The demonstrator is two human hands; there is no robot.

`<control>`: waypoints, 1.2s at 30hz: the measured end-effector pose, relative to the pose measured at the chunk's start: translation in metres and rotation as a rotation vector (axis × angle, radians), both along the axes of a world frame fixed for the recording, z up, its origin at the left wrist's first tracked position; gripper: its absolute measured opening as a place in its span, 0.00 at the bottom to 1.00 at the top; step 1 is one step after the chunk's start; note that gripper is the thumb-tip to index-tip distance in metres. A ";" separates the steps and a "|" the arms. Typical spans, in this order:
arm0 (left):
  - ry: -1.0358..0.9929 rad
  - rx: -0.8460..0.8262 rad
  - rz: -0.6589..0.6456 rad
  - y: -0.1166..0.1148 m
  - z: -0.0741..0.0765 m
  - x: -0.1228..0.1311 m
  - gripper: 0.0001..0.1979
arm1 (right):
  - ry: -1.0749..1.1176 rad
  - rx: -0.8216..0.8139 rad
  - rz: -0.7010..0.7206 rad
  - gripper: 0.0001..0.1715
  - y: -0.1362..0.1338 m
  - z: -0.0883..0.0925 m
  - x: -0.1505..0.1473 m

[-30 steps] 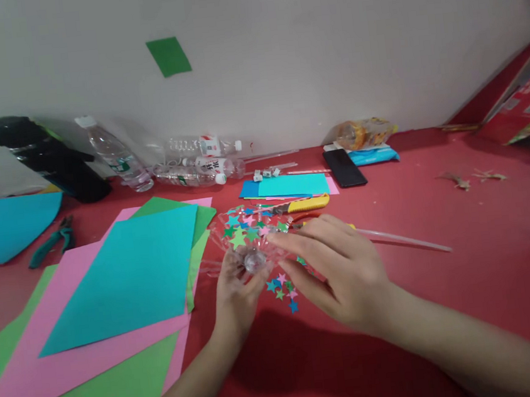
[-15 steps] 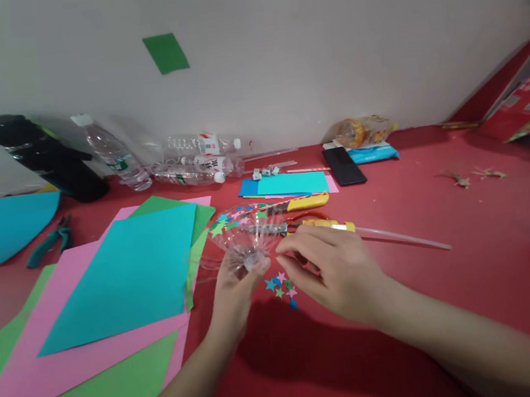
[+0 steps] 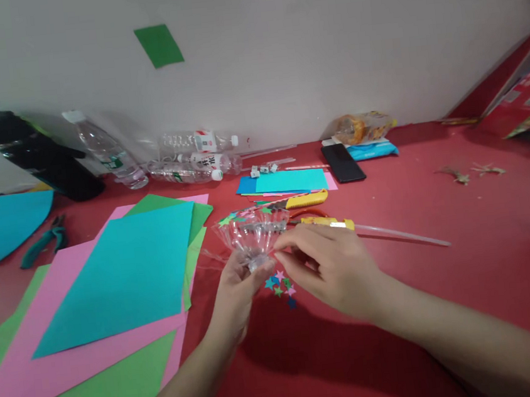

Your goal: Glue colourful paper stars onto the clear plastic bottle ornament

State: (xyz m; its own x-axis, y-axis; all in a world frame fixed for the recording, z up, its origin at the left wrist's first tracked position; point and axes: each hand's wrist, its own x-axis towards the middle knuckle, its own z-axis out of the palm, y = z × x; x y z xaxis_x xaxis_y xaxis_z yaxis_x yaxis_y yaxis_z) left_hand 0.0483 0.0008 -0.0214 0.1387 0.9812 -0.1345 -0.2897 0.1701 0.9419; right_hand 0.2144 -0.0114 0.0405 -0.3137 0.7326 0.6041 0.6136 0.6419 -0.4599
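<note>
A clear plastic bottle piece (image 3: 253, 234), cut into thin strips that fan out from its neck, is over the red table. My left hand (image 3: 237, 290) is closed around the neck. At its right side my right hand (image 3: 331, 264) pinches thumb and forefinger together at the edge of a strip; the fingertips are small in view. Several paper stars (image 3: 281, 283) in pink, green and blue lie beneath the hands, and more show behind the strips. Just beyond are a yellow utility knife (image 3: 307, 199) and a yellow-handled tool (image 3: 327, 222), partly hidden by my right hand.
Coloured paper sheets (image 3: 117, 277) cover the left side, with pliers (image 3: 44, 240) beyond. Plastic bottles (image 3: 186, 171) and a black flask (image 3: 38, 159) are along the wall. A phone (image 3: 343, 163) and small paper strips (image 3: 291, 181) lie behind; a glue stick (image 3: 404, 235) points right.
The bottle piece has tipped, so its strips now fan upward and away. My right fingertips have come to a strip's edge; both hands have otherwise barely shifted. The view has moved slightly.
</note>
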 end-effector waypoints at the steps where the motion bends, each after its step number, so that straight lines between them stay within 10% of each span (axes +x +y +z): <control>1: 0.027 0.023 0.028 0.000 0.001 0.000 0.12 | 0.005 -0.001 0.003 0.06 -0.001 0.000 0.000; 36: -0.020 0.119 0.186 0.000 -0.002 -0.006 0.19 | -0.063 0.055 0.132 0.09 -0.011 0.000 -0.006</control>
State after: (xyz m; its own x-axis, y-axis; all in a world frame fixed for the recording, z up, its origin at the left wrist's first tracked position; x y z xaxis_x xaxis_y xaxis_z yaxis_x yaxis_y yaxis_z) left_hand 0.0427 0.0005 -0.0231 -0.0452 0.9989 -0.0150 -0.3246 -0.0004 0.9459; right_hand 0.2083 -0.0226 0.0402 -0.4439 0.6487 0.6182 0.5484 0.7423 -0.3851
